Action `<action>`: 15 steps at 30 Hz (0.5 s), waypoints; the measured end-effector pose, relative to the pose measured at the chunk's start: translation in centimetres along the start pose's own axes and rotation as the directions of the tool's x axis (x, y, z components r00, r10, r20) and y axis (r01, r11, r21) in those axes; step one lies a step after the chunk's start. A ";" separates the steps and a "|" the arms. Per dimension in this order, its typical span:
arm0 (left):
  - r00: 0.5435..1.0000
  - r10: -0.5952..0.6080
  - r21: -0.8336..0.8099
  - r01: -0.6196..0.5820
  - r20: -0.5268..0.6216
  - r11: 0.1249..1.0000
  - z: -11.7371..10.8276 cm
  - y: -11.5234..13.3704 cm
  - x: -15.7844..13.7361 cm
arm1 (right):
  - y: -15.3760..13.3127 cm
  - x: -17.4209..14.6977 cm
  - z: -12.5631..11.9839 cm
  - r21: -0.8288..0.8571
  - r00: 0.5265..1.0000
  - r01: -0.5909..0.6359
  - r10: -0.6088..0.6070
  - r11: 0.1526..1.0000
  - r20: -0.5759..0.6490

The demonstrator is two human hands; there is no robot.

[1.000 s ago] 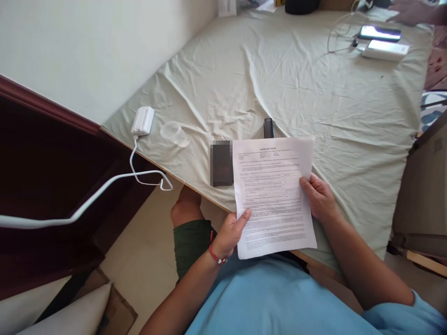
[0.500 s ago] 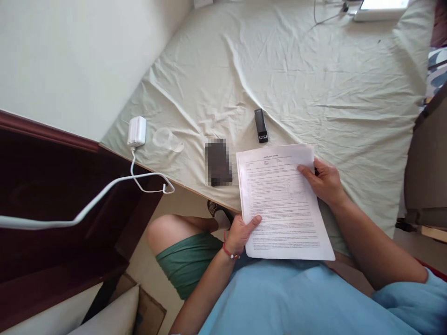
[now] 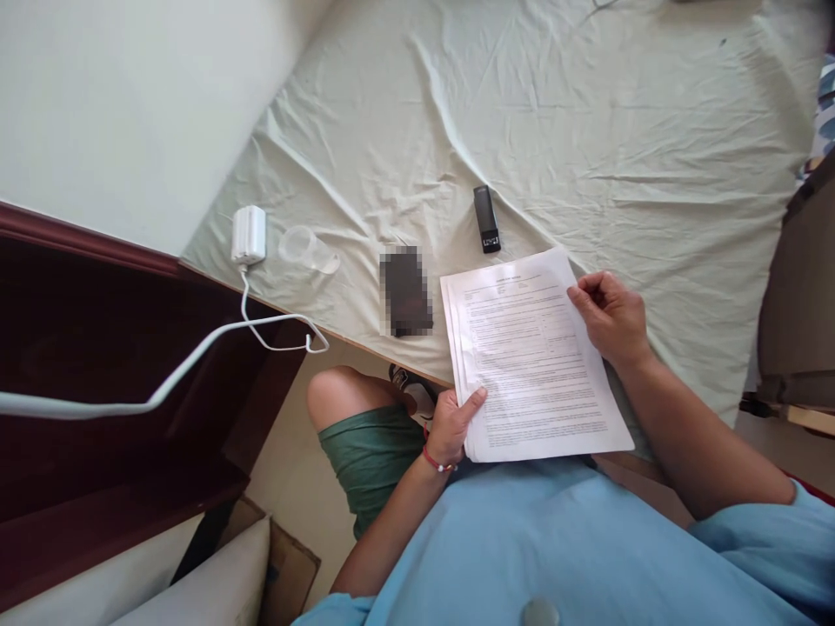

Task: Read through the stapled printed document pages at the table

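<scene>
A thin stack of printed paper sheets (image 3: 531, 356) lies tilted over the near edge of a table covered with a pale green cloth (image 3: 587, 148). My left hand (image 3: 453, 423) pinches the stack's lower left corner, thumb on top. My right hand (image 3: 610, 315) grips the stack's upper right edge. A small black stapler (image 3: 486, 218) lies on the cloth just beyond the top of the sheets. A dark flat rectangular object (image 3: 404, 291) sits immediately left of the papers.
A white power adapter (image 3: 249, 234) sits at the table's left corner, its white cable (image 3: 196, 352) hanging off the edge. A clear plastic cup (image 3: 306, 250) lies on its side beside it. A wall is at left, a brown chair (image 3: 799, 304) at right.
The sheets have tilted further and dropped toward the table edge. My right hand slid up to the upper right edge. The view shifted down, and the devices at the far end left the frame.
</scene>
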State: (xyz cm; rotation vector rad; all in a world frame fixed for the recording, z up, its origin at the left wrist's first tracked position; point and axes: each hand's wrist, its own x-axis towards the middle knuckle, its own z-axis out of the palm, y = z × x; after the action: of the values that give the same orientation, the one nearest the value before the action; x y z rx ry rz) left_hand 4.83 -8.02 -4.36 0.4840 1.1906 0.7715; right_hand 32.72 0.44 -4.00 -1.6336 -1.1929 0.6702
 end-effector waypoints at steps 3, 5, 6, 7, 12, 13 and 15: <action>1.000 -0.002 0.004 0.002 -0.021 1.000 0.0 -0.1 0.0 | 0.1 -0.1 0.0 -0.056 1.000 0.025 -0.025 0.998 -0.007; 0.999 -0.001 0.010 0.001 -0.032 1.000 0.1 -0.1 0.0 | 0.2 -0.1 0.0 -0.106 0.996 0.080 -0.084 0.991 -0.043; 0.999 -0.002 0.008 0.002 -0.036 1.000 0.1 -0.1 0.0 | 0.2 -0.2 0.0 -0.135 0.991 0.109 -0.119 0.985 -0.067; 0.999 -0.004 0.000 0.004 -0.038 1.000 0.2 -0.1 0.0 | 0.2 -0.2 0.0 -0.161 0.985 0.132 -0.148 0.978 -0.093; 0.998 -0.005 -0.099 0.000 -0.055 0.995 0.4 0.0 -0.1 | 0.9 0.2 -0.3 -0.177 0.961 0.091 -0.133 0.980 -0.243; 0.997 0.006 -0.109 -0.015 -0.082 0.994 0.3 0.0 0.0 | 1.1 0.4 -0.3 -0.149 0.956 0.061 -0.101 0.987 -0.276; 0.989 0.027 -0.111 -0.043 -0.146 0.993 0.2 -0.1 0.0 | 1.5 0.8 -0.5 -0.034 0.946 -0.001 -0.010 0.999 -0.324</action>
State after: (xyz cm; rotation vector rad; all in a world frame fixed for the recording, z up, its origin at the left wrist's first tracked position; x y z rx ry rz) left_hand 5.03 -8.05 -4.42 0.3603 1.2673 0.9117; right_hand 34.04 0.90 -5.10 -1.6916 -0.9712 0.3603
